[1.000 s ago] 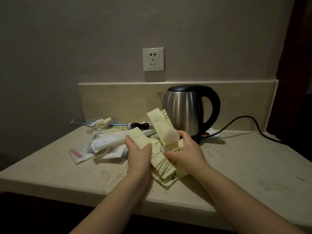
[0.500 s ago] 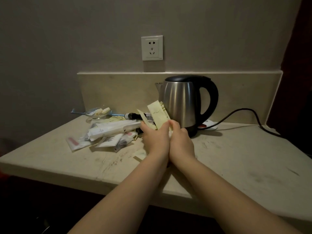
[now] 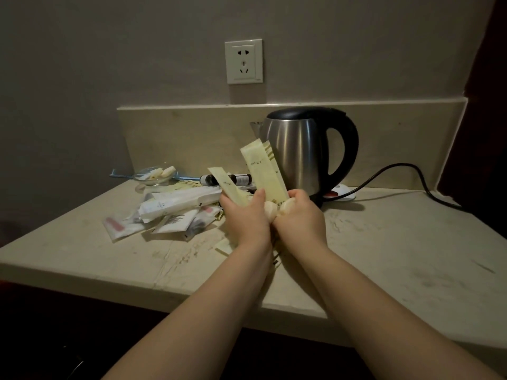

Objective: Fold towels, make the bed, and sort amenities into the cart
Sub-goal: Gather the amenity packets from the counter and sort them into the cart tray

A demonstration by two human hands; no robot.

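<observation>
Drawn together now, the left hand [image 3: 247, 219] and right hand [image 3: 301, 219] are each gripping yellow packets [image 3: 264, 176], gathering them off the counter [image 3: 397, 242].

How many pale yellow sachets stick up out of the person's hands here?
3: a narrow sachet in the left hand, a wide sachet in the right hand, a striped sachet edging out behind it. More may be hidden below.
</observation>
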